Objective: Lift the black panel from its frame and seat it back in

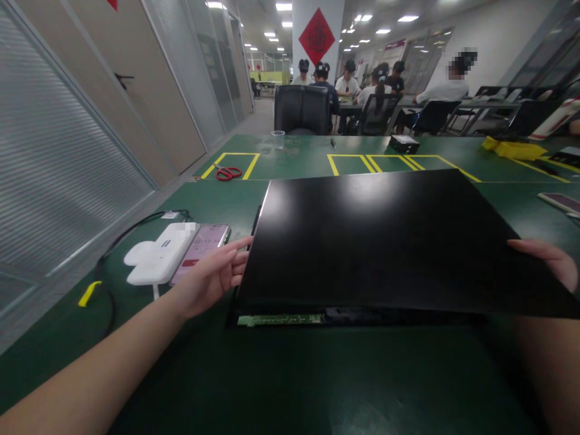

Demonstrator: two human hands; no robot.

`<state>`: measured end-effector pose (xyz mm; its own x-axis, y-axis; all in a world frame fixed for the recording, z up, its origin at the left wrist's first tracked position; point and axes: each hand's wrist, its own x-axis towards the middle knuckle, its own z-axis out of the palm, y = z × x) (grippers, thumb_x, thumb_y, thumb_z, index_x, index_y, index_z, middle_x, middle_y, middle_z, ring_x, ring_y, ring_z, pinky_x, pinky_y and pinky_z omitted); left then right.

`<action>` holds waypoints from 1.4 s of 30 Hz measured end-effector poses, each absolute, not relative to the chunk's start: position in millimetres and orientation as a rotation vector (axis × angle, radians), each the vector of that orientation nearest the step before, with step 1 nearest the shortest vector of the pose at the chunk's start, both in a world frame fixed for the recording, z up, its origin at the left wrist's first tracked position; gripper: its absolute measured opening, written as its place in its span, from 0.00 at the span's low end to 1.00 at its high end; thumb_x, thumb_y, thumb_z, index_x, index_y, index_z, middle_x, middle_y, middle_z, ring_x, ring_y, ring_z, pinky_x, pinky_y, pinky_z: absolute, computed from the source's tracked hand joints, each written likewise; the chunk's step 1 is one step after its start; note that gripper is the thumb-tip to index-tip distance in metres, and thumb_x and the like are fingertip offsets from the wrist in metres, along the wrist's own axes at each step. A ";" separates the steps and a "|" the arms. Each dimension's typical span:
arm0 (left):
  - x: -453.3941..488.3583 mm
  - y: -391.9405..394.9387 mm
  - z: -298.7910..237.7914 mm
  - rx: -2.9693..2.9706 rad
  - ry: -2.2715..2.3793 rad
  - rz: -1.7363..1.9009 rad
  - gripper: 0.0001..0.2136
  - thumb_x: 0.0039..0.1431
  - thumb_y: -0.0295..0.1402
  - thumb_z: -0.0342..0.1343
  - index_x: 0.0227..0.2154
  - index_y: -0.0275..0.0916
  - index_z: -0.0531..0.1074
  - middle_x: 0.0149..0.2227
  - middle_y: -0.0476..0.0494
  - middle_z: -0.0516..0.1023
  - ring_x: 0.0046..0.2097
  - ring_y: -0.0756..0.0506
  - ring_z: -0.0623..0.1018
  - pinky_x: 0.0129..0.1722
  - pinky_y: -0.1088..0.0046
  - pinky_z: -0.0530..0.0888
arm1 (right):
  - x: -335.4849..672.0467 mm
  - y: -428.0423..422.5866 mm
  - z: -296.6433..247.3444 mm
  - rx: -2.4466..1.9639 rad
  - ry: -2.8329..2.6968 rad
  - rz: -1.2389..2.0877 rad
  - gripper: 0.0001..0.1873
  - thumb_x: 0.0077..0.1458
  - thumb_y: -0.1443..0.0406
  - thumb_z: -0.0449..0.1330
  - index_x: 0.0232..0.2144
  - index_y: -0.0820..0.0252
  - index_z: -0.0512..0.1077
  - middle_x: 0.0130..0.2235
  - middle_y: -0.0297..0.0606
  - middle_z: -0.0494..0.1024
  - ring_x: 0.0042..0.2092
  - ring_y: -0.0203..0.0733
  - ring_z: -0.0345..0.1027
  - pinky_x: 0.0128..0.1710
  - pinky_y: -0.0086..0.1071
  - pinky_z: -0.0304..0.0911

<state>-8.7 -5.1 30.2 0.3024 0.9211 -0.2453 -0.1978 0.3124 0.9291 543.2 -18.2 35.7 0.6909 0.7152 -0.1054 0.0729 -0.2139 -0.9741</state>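
The person holds a large black display panel [385, 241] flat and slightly tilted above the green table [272, 386], straight ahead at 12 o'clock. The left hand [217, 275] grips the panel's left edge at 9 o'clock, its fingers curled against the rim. The right hand [550, 260] clasps the right edge at 3 o'clock; part of it lies on top of the panel and the rest is hidden beneath. Under the panel's near edge, a thin green circuit strip [278, 319] shows.

Just beside the left hand, toward 10 o'clock, a phone [202, 257] with a lit screen lies against a white device [156, 257], with a black cable [136, 226] looping past them. Farther off at 11 o'clock, red scissors [228, 173] rest inside a yellow floor-tape box, and a clear plastic cup [278, 139] stands beyond. At 1 o'clock are a small black box [404, 143] and a yellow tray [514, 149]. Several people sit at tables far behind.
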 end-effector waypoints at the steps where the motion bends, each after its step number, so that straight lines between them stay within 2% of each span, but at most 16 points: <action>1: -9.5 -5.7 31.6 0.963 0.960 0.890 0.34 0.57 0.41 0.73 0.66 0.36 0.75 0.51 0.32 0.89 0.49 0.36 0.89 0.41 0.69 0.85 | 539.3 -19.0 36.7 -1.727 -0.605 0.661 0.19 0.33 0.60 0.70 0.33 0.44 0.74 0.26 0.44 0.74 0.35 0.65 0.79 0.30 0.60 0.80; 4: -9.5 -6.5 35.8 0.985 0.993 0.921 0.35 0.52 0.34 0.76 0.65 0.41 0.77 0.50 0.36 0.90 0.47 0.36 0.90 0.40 0.68 0.86 | 520.2 -19.8 43.3 -1.723 -0.576 0.723 0.16 0.34 0.60 0.69 0.31 0.45 0.75 0.25 0.43 0.75 0.35 0.65 0.80 0.30 0.58 0.81; 6: -9.6 -5.6 39.3 0.982 1.019 0.982 0.34 0.50 0.35 0.76 0.63 0.43 0.79 0.52 0.37 0.90 0.48 0.34 0.90 0.42 0.66 0.87 | 506.8 -19.7 49.0 -1.710 -0.572 0.876 0.14 0.36 0.60 0.68 0.31 0.46 0.75 0.27 0.43 0.79 0.37 0.64 0.82 0.32 0.57 0.82; 10: -13.1 -3.4 49.5 0.995 1.079 1.063 0.31 0.46 0.40 0.77 0.56 0.43 0.84 0.52 0.39 0.90 0.49 0.32 0.90 0.33 0.71 0.85 | 490.9 -20.3 57.1 -1.647 -0.543 1.142 0.14 0.37 0.62 0.66 0.33 0.49 0.78 0.32 0.42 0.85 0.38 0.61 0.84 0.33 0.53 0.82; 12: -14.6 -3.9 55.1 1.009 1.091 1.109 0.31 0.46 0.40 0.77 0.55 0.40 0.84 0.52 0.38 0.90 0.52 0.29 0.89 0.37 0.68 0.87 | 488.7 -19.9 57.9 -1.608 -0.583 1.274 0.13 0.39 0.63 0.65 0.33 0.50 0.79 0.33 0.42 0.85 0.38 0.58 0.84 0.33 0.49 0.82; 14: -15.0 -5.9 59.7 1.019 1.076 1.181 0.31 0.45 0.39 0.77 0.55 0.38 0.84 0.51 0.37 0.90 0.56 0.27 0.87 0.48 0.61 0.87 | 489.2 -18.0 56.4 -1.574 -0.642 1.335 0.12 0.42 0.63 0.65 0.34 0.52 0.80 0.33 0.43 0.86 0.37 0.53 0.84 0.31 0.41 0.80; 16: -14.3 -8.7 63.1 1.022 1.050 1.253 0.31 0.45 0.37 0.77 0.54 0.37 0.84 0.52 0.37 0.90 0.57 0.27 0.86 0.55 0.58 0.86 | 491.0 -14.9 53.5 -1.551 -0.694 1.324 0.12 0.44 0.64 0.65 0.35 0.54 0.81 0.35 0.44 0.86 0.36 0.48 0.83 0.29 0.34 0.79; 20: -12.1 -12.5 67.0 1.034 1.039 1.323 0.31 0.45 0.36 0.77 0.56 0.38 0.84 0.51 0.39 0.91 0.56 0.29 0.87 0.48 0.64 0.87 | 493.8 -9.1 47.5 -1.540 -0.716 1.282 0.17 0.49 0.67 0.63 0.42 0.55 0.83 0.37 0.44 0.87 0.34 0.43 0.82 0.30 0.29 0.77; 22: -11.7 -12.7 68.2 1.040 1.043 1.328 0.31 0.45 0.37 0.77 0.55 0.38 0.84 0.51 0.39 0.91 0.57 0.29 0.87 0.48 0.63 0.88 | 493.7 -7.7 45.8 -1.548 -0.680 1.252 0.17 0.51 0.69 0.62 0.44 0.55 0.82 0.36 0.44 0.87 0.32 0.42 0.81 0.29 0.28 0.76; 27: -14.1 -12.1 69.4 1.048 1.042 1.348 0.31 0.46 0.37 0.76 0.57 0.37 0.83 0.54 0.38 0.90 0.61 0.27 0.84 0.59 0.56 0.84 | 489.5 -6.8 44.5 -1.551 -0.632 1.268 0.15 0.54 0.69 0.61 0.45 0.56 0.79 0.38 0.48 0.88 0.34 0.45 0.83 0.32 0.31 0.78; 32: -14.4 -12.0 66.6 1.013 1.043 1.375 0.29 0.41 0.34 0.79 0.51 0.37 0.85 0.50 0.37 0.91 0.58 0.28 0.86 0.53 0.62 0.87 | 485.9 -7.0 44.2 -1.582 -0.654 1.286 0.13 0.54 0.69 0.61 0.43 0.56 0.78 0.41 0.50 0.89 0.37 0.46 0.84 0.35 0.33 0.79; 37: -10.3 -10.7 58.6 1.025 1.019 1.323 0.27 0.43 0.32 0.80 0.49 0.38 0.86 0.48 0.39 0.92 0.56 0.30 0.87 0.55 0.62 0.86 | 492.7 -5.6 41.0 -1.653 -0.734 1.169 0.10 0.53 0.68 0.64 0.39 0.55 0.79 0.40 0.45 0.89 0.31 0.38 0.76 0.24 0.23 0.69; 42: -4.9 -9.1 48.9 1.043 0.999 1.257 0.27 0.43 0.33 0.79 0.51 0.40 0.86 0.50 0.40 0.91 0.62 0.26 0.83 0.58 0.56 0.84 | 498.0 -2.7 36.2 -1.674 -0.722 1.088 0.08 0.51 0.66 0.65 0.36 0.55 0.80 0.36 0.45 0.88 0.27 0.37 0.69 0.21 0.23 0.64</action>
